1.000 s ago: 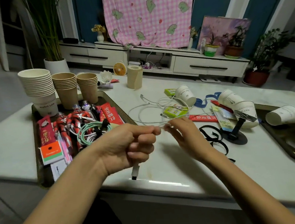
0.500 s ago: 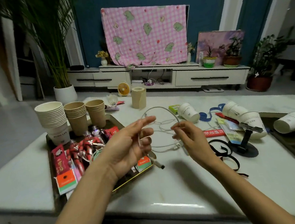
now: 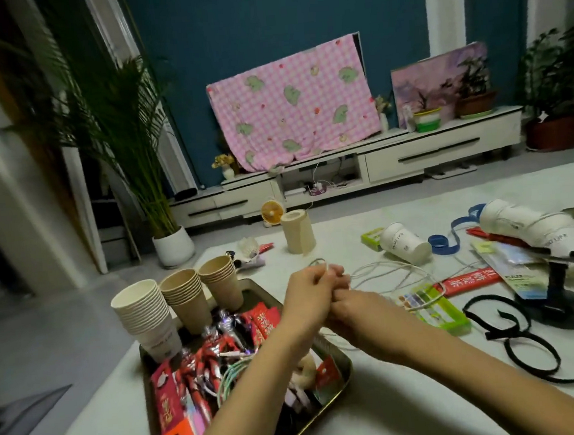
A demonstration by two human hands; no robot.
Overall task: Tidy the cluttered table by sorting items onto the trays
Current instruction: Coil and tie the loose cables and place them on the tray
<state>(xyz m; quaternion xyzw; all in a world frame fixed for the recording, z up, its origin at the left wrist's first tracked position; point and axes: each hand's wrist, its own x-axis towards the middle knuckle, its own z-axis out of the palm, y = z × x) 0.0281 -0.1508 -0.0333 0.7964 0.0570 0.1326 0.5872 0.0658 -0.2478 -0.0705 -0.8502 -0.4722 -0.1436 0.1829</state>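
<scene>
Pale marble-look table top [image 3: 397,414], standing before a dark blue wall; a pink checked cloth [image 3: 294,103] is hanging over a low white cabinet [image 3: 438,150] behind it.

1. Left hand [image 3: 310,294]: raised above the table's middle, fingers curled. I am pinching a small loop of the thin white cable [image 3: 385,264], which is poking up above my knuckles.
2. Right hand [image 3: 358,311]: touching the left one, fingers curled. I am gripping the same cable just below that loop.
3. Thin white cable, remainder: trailing in loose loops over the table to the right of my hands and crossing the flat green box [image 3: 436,305].
4. Dark metal tray with a gold rim [image 3: 339,381]: lying under my left forearm. It is carrying one stack of white paper cups [image 3: 146,317], two stacks of brown paper cups [image 3: 185,297], a heap of red sachets [image 3: 266,318] and a coiled pale green cable [image 3: 229,376].
5. Loose on the table, right side: a long red sachet [image 3: 469,280], two black headbands [image 3: 515,343], a black phone stand [image 3: 556,295], a single white paper cup [image 3: 404,244] lying on its side, a blue ribbon [image 3: 448,239], and a toppled stack of white cups [image 3: 533,228].
6. Far edge: a beige paper roll [image 3: 297,232] standing upright, a small orange fan [image 3: 272,213] just behind it.
</scene>
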